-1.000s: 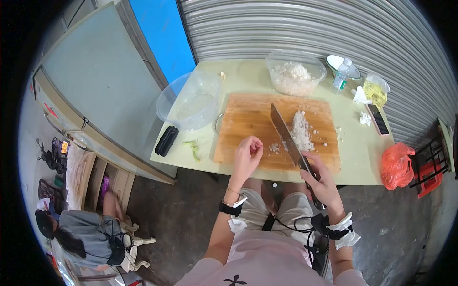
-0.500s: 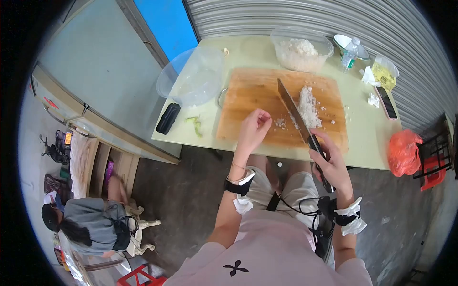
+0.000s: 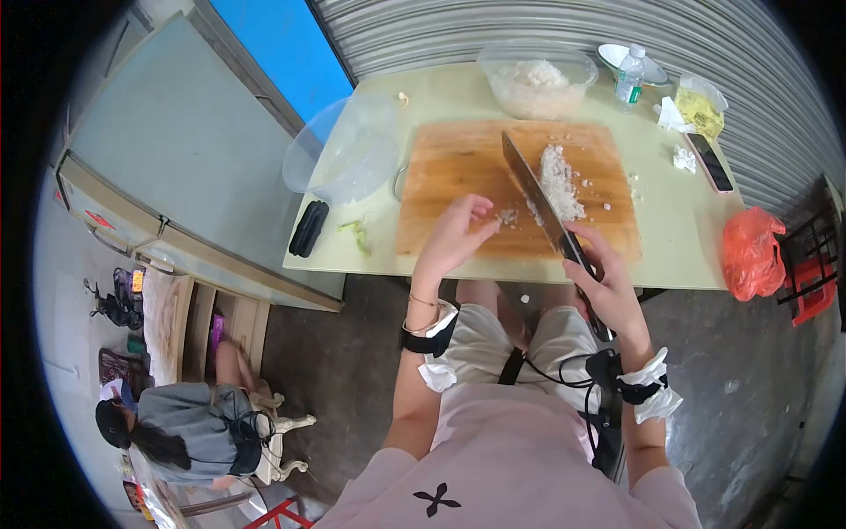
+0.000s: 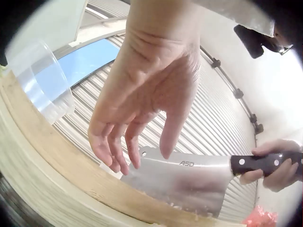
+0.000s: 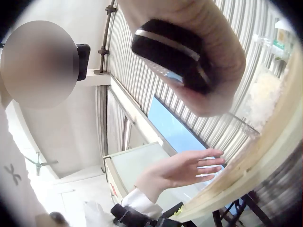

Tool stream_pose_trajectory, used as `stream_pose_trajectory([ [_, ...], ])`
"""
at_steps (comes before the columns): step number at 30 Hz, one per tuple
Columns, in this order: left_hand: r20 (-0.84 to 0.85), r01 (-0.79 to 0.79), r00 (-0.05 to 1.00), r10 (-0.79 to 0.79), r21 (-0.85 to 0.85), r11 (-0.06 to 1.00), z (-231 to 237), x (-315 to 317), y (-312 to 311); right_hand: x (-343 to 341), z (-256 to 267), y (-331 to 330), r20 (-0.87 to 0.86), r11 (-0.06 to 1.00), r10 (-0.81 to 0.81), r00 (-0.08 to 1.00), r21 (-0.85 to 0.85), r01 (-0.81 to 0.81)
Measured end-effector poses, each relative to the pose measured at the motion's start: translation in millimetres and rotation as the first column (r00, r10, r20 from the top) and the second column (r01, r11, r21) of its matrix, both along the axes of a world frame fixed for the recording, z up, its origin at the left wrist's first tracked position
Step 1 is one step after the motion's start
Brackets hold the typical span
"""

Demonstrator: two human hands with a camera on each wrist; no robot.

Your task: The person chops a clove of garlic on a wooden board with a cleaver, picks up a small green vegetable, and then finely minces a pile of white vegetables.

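In the head view my right hand (image 3: 612, 280) grips the black handle of a cleaver (image 3: 534, 190), its blade upright over the wooden cutting board (image 3: 441, 163). Just right of the blade lies a heap of finely chopped white food (image 3: 558, 183), with small bits scattered about it. My left hand (image 3: 451, 238) hovers over the board's near left part, fingers loosely bent and apart, holding nothing. The left wrist view shows that hand's fingers (image 4: 116, 151) hanging in front of the blade, which bears the letters ASD. Bits cling along the blade's lower edge.
Behind the board stands a clear tub (image 3: 538, 84) of white chopped food; another clear tub (image 3: 348, 150) is at left. A black case (image 3: 308, 229) and green scraps (image 3: 356, 234) lie front left. A bottle (image 3: 629, 78), phone (image 3: 709, 163) and red bag (image 3: 753, 256) are right. Someone sits at far left.
My left hand's fingers have loosened from a gathered pose and spread apart. The right hand keeps its hold on the cleaver beside the heap. The head view has shifted.
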State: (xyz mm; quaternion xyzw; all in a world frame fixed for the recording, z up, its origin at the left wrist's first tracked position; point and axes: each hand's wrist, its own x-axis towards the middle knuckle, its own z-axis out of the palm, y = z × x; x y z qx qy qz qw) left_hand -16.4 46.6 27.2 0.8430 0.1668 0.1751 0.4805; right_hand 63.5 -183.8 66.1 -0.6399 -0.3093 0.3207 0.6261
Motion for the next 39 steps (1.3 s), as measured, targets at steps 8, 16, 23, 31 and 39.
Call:
stream_pose_trajectory([
  [8,0.033,-0.037,0.999,0.029,0.3,0.953,-7,9,-20,-5,-4,-3,-0.063,0.997,-0.075,0.995,0.028,0.077],
  [16,0.182,-0.118,0.981,0.071,0.262,0.958,-16,18,-28,-3,-7,-6,-0.126,0.991,-0.101,0.987,0.073,0.111],
  [23,0.299,-0.076,0.954,0.039,0.112,0.991,-7,18,-36,-5,-1,-2,-0.101,0.992,-0.104,0.99,0.062,0.11],
  [31,0.331,-0.277,0.914,0.236,0.083,0.957,-21,-13,-12,-9,17,17,-0.13,0.995,0.076,0.989,0.078,-0.066],
  [39,0.259,-0.286,0.93,0.26,0.068,0.956,-16,-28,-8,-8,0,34,-0.197,0.98,0.197,0.96,0.067,-0.187],
])
